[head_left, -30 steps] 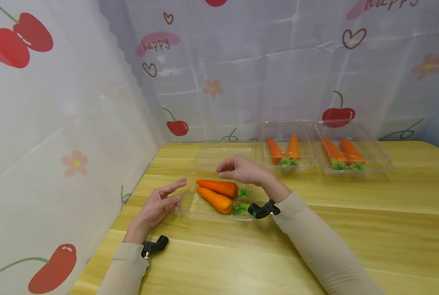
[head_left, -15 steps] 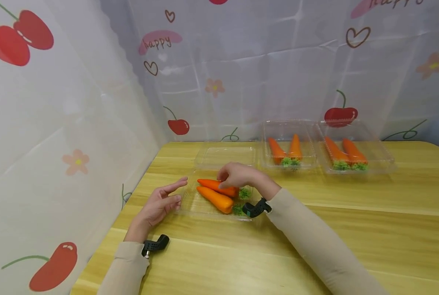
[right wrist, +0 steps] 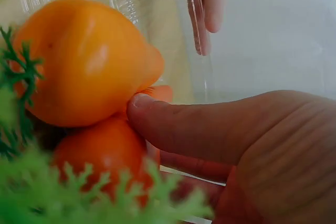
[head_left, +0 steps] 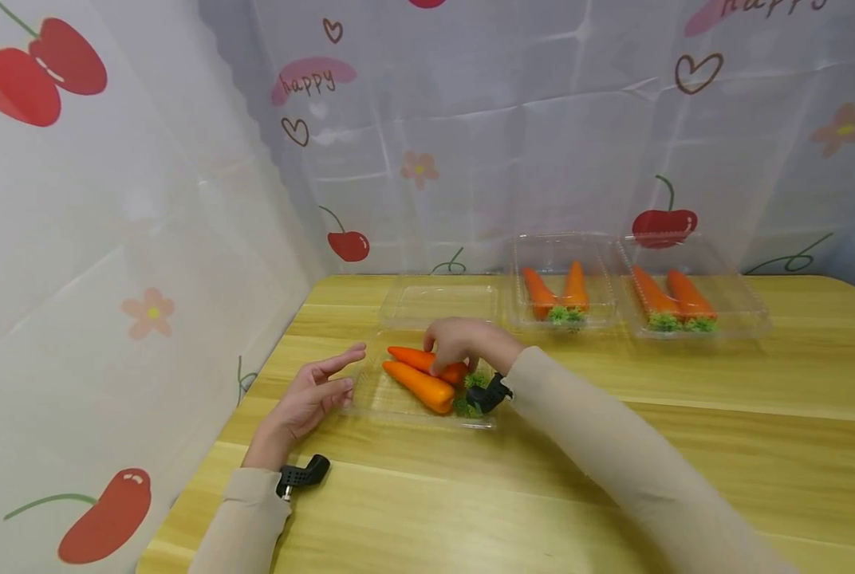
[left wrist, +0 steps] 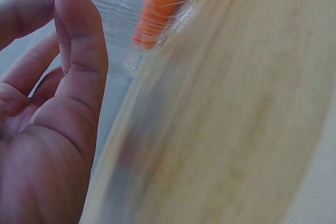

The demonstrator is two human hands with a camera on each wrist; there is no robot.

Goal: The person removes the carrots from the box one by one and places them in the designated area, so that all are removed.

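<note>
we see two carrots in the open clear tray (head_left: 370,405) at the table's near left; the right hand (head_left: 463,341) lies over the far carrot (head_left: 416,358), thumb (right wrist: 210,129) and fingers curled round it near its leafy end; its long axis runs leftward and away, tip toward the left hand (head_left: 305,399), which rests spread and empty just beside the tray's left edge; the near carrot (head_left: 420,386) lies touching alongside.

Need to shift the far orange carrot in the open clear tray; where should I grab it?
Grip the far orange carrot around its thick end beside the green top, from above. It lies flat against the near carrot, so only top and far flank are free. The right hand already rests there.
</note>
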